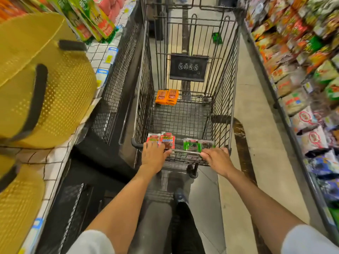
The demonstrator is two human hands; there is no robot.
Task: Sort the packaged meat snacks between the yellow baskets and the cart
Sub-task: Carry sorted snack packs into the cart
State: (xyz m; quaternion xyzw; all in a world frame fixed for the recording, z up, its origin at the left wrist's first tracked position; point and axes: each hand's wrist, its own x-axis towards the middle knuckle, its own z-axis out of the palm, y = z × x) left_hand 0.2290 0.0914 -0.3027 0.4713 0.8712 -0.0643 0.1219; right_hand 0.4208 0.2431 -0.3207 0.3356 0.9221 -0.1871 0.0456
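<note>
Hands at cart [233, 88] handle [185, 153]: left hand [155, 156] laid flat on red packets [166, 140]; right hand [217, 158] curled round the handle beside green packets [192, 144]. Open floor [256, 107] is seen right of cart.

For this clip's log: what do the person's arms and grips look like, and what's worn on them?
The left grip and right grip are bare hands, with no gloves, rings or watch in sight. Both forearms are uncovered. A pale grey-white left sleeve and matching right sleeve, plain and unmarked, show at the bottom edge.
</note>
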